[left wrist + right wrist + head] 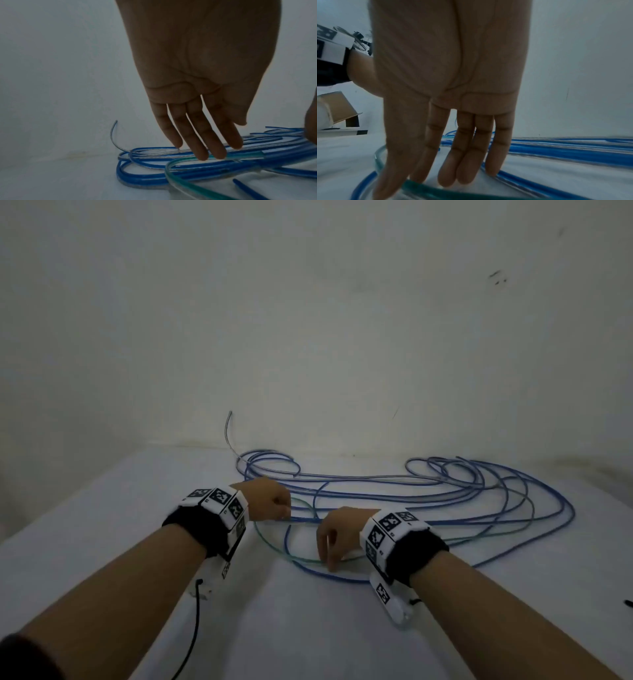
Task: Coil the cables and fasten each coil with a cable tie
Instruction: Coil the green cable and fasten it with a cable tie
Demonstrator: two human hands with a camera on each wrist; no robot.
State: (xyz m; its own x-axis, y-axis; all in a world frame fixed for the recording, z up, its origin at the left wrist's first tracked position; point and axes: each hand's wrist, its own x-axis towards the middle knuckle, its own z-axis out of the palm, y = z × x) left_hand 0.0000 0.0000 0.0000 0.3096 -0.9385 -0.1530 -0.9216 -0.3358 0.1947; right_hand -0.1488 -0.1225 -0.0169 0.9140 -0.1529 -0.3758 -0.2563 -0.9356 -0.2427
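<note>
A: Why are the blue cables [394, 484] left sprawled in loose loops across the white surface [102, 508]?

B: No coil is formed yet, it seems. The left hand [270, 501] is lowered onto the strands, fingers [199, 146] straight and spread. The right hand [337, 534] is set down likewise by the green cable [274, 546], fingers [465, 155] extended, nothing gripped.

A: And the room?

B: A plain pale wall [308, 320] is seen behind.

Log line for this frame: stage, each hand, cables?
stage: coiling not begun | left hand: open, fingers on blue cables | right hand: open, reaching green cable | no tie visible
</note>
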